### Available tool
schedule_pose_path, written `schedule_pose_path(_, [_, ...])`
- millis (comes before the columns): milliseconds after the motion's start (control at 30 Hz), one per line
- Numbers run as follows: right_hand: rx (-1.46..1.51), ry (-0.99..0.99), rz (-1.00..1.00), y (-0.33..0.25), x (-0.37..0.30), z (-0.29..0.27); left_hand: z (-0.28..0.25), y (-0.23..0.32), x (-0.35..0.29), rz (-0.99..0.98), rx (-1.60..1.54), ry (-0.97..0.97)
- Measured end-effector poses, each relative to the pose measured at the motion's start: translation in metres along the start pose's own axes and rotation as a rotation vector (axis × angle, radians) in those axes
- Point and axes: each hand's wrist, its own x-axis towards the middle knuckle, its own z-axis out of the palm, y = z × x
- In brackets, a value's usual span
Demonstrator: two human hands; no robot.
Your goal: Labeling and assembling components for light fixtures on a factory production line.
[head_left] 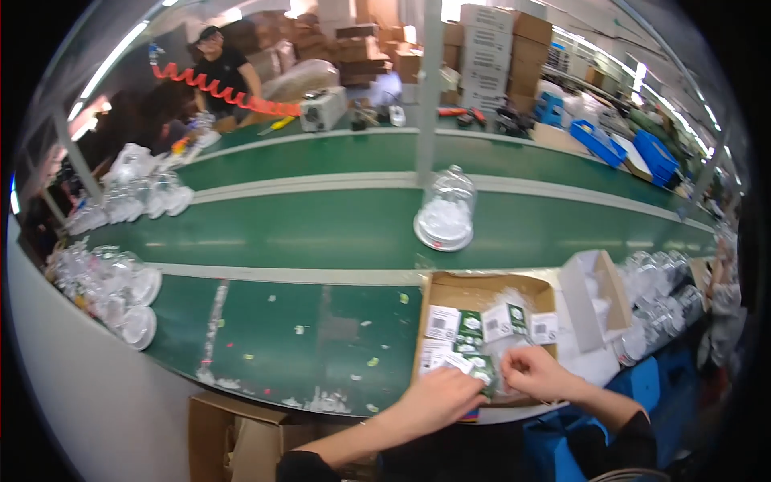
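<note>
My left hand [446, 391] is over the near edge of a shallow open cardboard box [482, 283], its fingers bent and pressed together. Right beside its fingertips lies a green and white printed card [480, 367]; whether the fingers grip it is hidden. My right hand [536, 374] is a little to the right over the same box, thumb and fingers curled into a pinch. What it holds, if anything, is too small to make out. Several more green and white cards [442, 321] lie in the box, with crumpled clear plastic [507, 301] among them.
A clear plastic dome on a white base [444, 221] stands on the green conveyor belt [321, 233]. Similar domes crowd the left [138, 325] and right [654, 281]. A tilted white box [594, 301] adjoins the card box. Across the belts stands a person [221, 72] in dark clothes.
</note>
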Motion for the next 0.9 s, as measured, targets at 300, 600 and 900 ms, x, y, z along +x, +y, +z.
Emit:
schedule_pose_path(300, [0.264, 0.069, -0.151, -0.049, 0.135, -0.066, -0.039, -0.086, 0.072, -0.073, -0.053, 0.337])
schedule_pose_path(600, [-0.255, 0.482, -0.561, -0.057, 0.257, -0.123, -0.069, -0.203, 0.163, -0.112, 0.15, 0.472])
schedule_pose_path(900, [-0.255, 0.649, -0.666, -0.072, 0.334, -0.161, -0.072, -0.258, 0.216, -0.233, 0.115, 0.597])
